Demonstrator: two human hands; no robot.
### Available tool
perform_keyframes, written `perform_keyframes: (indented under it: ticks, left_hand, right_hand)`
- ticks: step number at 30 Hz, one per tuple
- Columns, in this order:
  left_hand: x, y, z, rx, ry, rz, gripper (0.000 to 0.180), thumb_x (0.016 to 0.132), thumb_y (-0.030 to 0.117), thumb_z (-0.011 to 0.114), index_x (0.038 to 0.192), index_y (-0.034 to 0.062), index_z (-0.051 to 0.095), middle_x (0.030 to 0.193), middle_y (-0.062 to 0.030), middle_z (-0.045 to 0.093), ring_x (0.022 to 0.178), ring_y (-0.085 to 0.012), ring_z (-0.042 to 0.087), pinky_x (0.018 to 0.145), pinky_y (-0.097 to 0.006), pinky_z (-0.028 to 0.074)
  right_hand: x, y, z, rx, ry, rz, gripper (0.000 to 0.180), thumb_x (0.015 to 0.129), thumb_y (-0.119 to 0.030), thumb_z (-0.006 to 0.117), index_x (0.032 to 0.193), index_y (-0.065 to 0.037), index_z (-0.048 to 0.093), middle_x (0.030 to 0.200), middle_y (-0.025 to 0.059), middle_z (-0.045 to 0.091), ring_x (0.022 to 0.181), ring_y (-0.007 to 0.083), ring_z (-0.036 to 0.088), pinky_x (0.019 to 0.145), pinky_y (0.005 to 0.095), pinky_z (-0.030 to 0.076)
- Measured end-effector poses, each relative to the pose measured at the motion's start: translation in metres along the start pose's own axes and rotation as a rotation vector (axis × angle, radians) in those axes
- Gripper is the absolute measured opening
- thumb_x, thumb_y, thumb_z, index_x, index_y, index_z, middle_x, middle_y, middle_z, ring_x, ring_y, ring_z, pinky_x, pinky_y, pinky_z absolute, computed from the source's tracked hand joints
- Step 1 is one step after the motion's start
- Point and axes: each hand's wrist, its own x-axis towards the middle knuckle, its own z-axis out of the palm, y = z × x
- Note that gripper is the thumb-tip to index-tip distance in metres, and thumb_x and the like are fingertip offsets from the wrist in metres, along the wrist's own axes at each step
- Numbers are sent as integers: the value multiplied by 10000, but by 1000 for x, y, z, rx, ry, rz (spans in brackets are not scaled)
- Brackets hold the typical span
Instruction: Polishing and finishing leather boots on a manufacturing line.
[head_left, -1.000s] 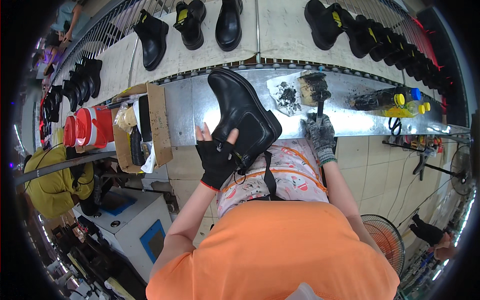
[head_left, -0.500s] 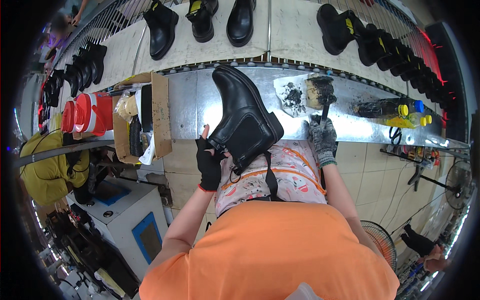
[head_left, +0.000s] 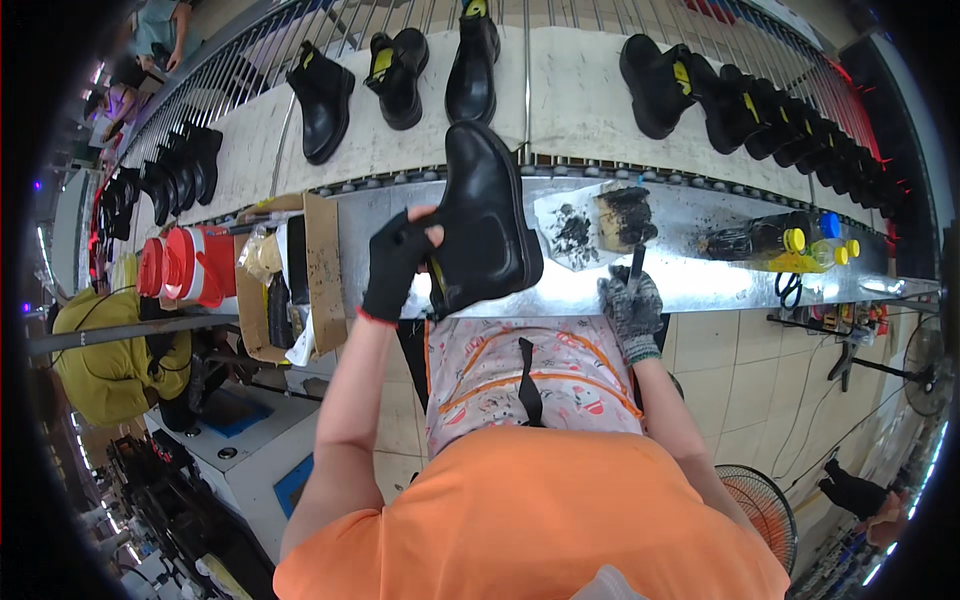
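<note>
A black ankle boot [head_left: 483, 215] with a dark elastic side panel is held over the metal bench, its toe pointing away from me. My left hand [head_left: 395, 260], in a black fingerless glove, is closed on the boot's left side near the panel. To the right, my right hand [head_left: 632, 310] in a grey knitted glove grips a dark-handled tool [head_left: 637, 262]. The tool's far end reaches a black-stained beige sponge [head_left: 626, 218], and its tip is hard to make out. White paper with black smears [head_left: 570, 235] lies beside the sponge.
Behind the metal bench [head_left: 375, 215] runs a rack carrying several black boots [head_left: 325, 100]. A cardboard box [head_left: 325, 265] of supplies and red jugs [head_left: 195, 265] stand at left. Bottles [head_left: 765, 238] and scissors [head_left: 789, 290] lie at right. A fan [head_left: 755, 500] stands behind me.
The boot has swung more upright and left, off my apron and over the bench. My left hand has risen along with it and closed on its side. The right hand keeps its grip near the sponge.
</note>
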Motion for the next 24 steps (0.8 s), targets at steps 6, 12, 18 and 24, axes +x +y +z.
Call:
perform_keyframes:
  ticks: [6, 12, 18, 24]
  left_hand:
    - [142, 56, 61, 181, -136, 173, 370, 750, 223, 716, 1077, 68, 639, 793, -29, 634, 642, -72, 571, 508, -231, 445]
    - [253, 55, 168, 602, 16, 569, 439, 750, 231, 682, 1153, 87, 586, 880, -84, 662, 794, -208, 636, 672, -330, 493]
    - [266, 46, 221, 420, -73, 542, 779, 776, 301, 605, 1427, 130, 213, 1121, -226, 588, 958, -373, 603, 822, -451, 469]
    - [235, 45, 215, 388, -42, 409, 760, 833, 330, 562, 1452, 172, 150, 1166, -254, 547, 1032, -413, 553, 868, -455, 436]
  right_hand:
    - [-2, -9, -2, -110, 17, -134, 278, 744, -287, 669, 940, -90, 676, 911, 119, 645, 872, 292, 596, 778, 405, 468]
    - [-3, -13, 0, -235, 33, -213, 277, 762, -282, 680, 950, -79, 666, 897, 119, 644, 867, 286, 602, 781, 406, 464]
    - [-3, -1, 2, -403, -10, -295, 552, 793, -277, 637, 1270, -51, 476, 878, 107, 633, 797, 282, 597, 693, 413, 469]
    - [-2, -9, 0, -360, 44, -202, 385, 775, -293, 660, 1097, -98, 579, 865, 108, 630, 808, 283, 599, 715, 411, 465]
